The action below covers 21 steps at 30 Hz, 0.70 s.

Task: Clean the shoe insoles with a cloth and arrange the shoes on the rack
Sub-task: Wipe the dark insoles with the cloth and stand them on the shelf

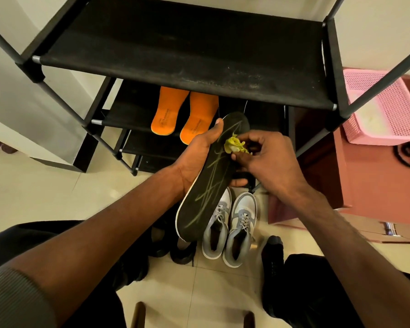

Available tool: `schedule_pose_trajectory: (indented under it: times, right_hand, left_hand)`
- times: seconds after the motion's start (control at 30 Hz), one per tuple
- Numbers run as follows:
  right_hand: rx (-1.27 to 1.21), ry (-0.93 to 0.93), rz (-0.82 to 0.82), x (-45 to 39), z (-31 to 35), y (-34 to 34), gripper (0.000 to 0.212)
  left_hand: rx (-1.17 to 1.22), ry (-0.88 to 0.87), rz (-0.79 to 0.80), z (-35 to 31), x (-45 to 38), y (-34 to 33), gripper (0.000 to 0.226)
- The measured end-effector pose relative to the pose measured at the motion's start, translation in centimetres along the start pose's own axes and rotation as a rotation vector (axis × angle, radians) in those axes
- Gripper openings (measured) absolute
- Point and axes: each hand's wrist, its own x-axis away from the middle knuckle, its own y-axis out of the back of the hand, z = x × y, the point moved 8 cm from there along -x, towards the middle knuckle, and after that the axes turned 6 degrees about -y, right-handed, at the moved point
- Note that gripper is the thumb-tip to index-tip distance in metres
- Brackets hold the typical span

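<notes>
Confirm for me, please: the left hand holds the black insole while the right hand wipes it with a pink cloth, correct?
Not quite: the head view shows a yellow-green cloth, not a pink one. The left hand holds the black insole while the right hand wipes it.

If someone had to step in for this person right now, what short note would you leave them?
Left hand grips the black insole from below, tilted over the floor.
Right hand pinches a bunched yellow-green cloth against the insole's upper part.
Two orange insoles already lie on a lower rack shelf; whether they were wiped I cannot tell.
Grey-and-white sneakers and dark shoes stand on the floor.
Left: finish wiping this insole, then put the shoes on the rack; the top shelf has nothing on it.
</notes>
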Motion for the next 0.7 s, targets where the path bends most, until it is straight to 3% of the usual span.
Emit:
schedule_pose_trajectory:
  times: [0.27,0.33,0.47,0.7]
  right_hand:
    - [0.096,0.134,-0.223,1.4,1.7,0.3,0.023]
    - [0.099,0.123,-0.214,1.3,1.6,0.6,0.025]
    - [0.058,0.123,-0.077,0.7,1.3,-0.3,0.032]
    - [-0.05,0.032,-0.422,1.1,0.3,2.8,0.018]
  left_hand:
    - [0.046,-0.112,0.06,-0.9,0.0,-0.7,0.062]
    - [0.046,-0.14,0.033,-1.4,-0.1,-0.6,0.063]
    - [0.071,-0.2,-0.056,-2.4,0.0,0.4,0.042]
    - [-0.037,-0.067,0.121,-0.7,0.8,-1.6,0.07]
